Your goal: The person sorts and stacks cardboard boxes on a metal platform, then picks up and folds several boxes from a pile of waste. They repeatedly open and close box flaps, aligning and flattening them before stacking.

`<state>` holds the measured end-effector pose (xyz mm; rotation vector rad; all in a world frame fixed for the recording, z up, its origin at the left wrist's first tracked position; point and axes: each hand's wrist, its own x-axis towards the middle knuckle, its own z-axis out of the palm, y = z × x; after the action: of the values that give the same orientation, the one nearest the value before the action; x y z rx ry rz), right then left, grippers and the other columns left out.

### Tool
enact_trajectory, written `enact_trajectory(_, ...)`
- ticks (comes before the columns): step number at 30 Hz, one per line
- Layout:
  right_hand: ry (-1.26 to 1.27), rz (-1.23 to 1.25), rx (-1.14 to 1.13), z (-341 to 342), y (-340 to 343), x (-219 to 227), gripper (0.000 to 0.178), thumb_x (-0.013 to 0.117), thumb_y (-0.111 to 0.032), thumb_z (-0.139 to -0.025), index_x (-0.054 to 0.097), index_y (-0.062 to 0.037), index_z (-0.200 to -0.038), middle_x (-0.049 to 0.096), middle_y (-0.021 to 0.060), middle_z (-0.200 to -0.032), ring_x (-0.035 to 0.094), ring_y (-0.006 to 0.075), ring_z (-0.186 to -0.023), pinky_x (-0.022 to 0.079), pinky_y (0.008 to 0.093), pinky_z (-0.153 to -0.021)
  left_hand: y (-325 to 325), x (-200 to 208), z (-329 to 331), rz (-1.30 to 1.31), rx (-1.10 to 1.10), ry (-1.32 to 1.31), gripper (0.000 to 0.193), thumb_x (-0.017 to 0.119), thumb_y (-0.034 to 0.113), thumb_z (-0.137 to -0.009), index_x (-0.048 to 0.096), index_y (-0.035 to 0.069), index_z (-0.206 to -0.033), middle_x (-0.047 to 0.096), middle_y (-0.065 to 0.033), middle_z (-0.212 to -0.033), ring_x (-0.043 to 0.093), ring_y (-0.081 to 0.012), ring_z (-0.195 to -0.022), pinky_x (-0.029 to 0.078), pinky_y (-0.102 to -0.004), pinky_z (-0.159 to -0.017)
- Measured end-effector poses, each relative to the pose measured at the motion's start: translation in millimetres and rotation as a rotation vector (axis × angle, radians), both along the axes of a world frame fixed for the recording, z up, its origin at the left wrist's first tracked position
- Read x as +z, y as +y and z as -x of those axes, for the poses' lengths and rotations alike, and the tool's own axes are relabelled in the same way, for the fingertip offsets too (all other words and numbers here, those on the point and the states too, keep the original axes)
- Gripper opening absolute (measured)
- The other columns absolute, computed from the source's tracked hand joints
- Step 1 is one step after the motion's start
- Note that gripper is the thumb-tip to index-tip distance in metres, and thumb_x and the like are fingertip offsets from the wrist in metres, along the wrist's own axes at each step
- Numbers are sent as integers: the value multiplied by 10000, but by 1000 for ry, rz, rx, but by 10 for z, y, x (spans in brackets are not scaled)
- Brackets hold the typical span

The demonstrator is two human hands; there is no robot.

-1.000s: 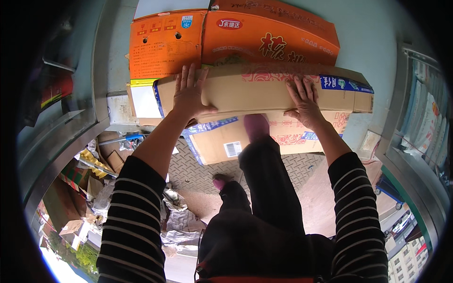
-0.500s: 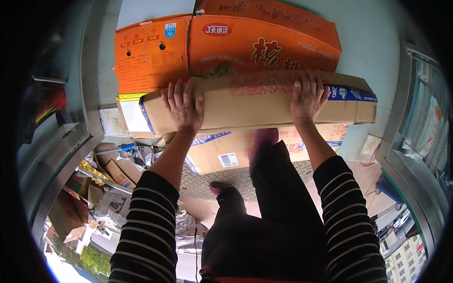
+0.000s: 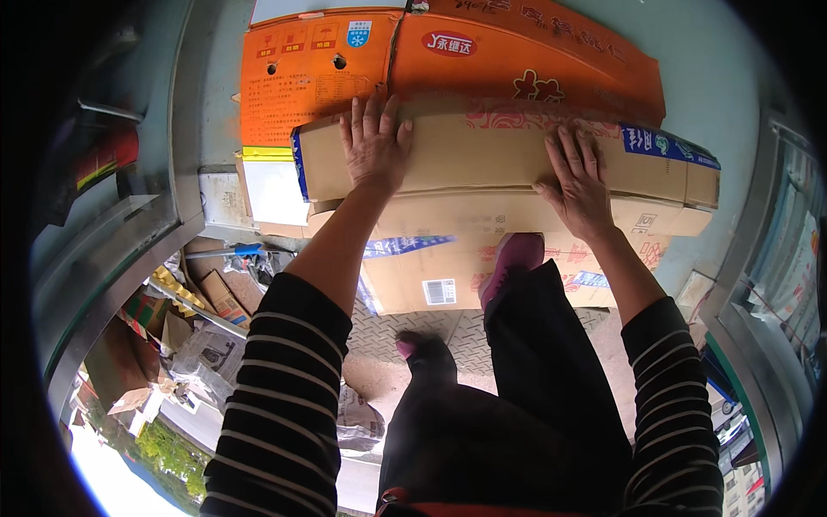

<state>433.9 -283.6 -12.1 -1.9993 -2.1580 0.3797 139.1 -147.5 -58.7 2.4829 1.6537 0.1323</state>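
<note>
A long brown carton (image 3: 482, 155) with red print and blue trim lies crosswise in front of me. My left hand (image 3: 376, 146) rests on its left part, fingers spread, tips at the far edge. My right hand (image 3: 584, 185) lies on its right part with fingers stretched out and thumb apart. Neither hand is wrapped round anything. Below it shows another brown carton (image 3: 405, 280) with a white label and red print. One pink shoe (image 3: 519, 258) is at that lower carton; I cannot tell whether it touches. Just beyond stands a large orange printed box (image 3: 319, 95).
A metal door frame (image 3: 185, 172) edges the left side, and another metal frame (image 3: 758, 345) edges the right. Scrap cardboard and plastic (image 3: 202, 345) lie at the lower left. Patterned metal plate (image 3: 465, 345) covers the floor near my feet.
The long carton has moved farther from me, uncovering more of the lower carton. My right hand has shifted from its far edge onto its nearer face. The view has also shifted, carrying everything rightward.
</note>
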Motion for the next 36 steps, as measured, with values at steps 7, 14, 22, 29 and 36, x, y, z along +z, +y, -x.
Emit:
enact_trajectory(7,-98,-9,-69,17,-52,-209,687,478,-490,-871,211,-233,-1450,74,-1,-1531,69,239,-1398,69,459,-1122,-582,746,284,693,123,-385,649,500,321,-906,188,121,-1439,163,-157,-1495,92,-346,-1393,186,-449,-1108)
enact_trajectory(14,-90,741,-302,341,153,298,732,451,-451,-908,-21,-339,-1455,-131,-36,-1527,-106,244,-1407,-17,523,-1110,-1826,2846,1893,1208,812,-394,427,541,258,-921,454,16,-1262,568,-129,-1134,525,-205,-1068,414,-326,-918)
enact_trajectory(22,-67,897,-353,394,422,641,786,499,-347,-905,-71,-360,-1445,-196,-33,-1512,-108,255,-1407,109,574,-1086,-1497,4838,1710,1044,1013,-379,395,498,263,-950,477,12,-1254,615,-122,-1075,599,-201,-985,466,-319,-861)
enact_trajectory(29,227,1079,-403,322,162,419,727,482,-312,-917,16,-223,-1468,-109,93,-1521,-22,366,-1393,290,543,-1045,-448,5161,868,899,872,-593,432,502,296,-946,473,4,-1263,605,-123,-1093,588,-209,-1021,454,-336,-901)
enact_trajectory(36,510,1130,-596,-581,-1507,1225,496,482,-348,-894,489,-18,-1264,533,223,-1233,492,338,-1179,376,381,-1000,-394,4931,722,1160,787,-665,357,502,226,-951,495,26,-1248,612,-84,-1077,595,-173,-994,463,-298,-854)
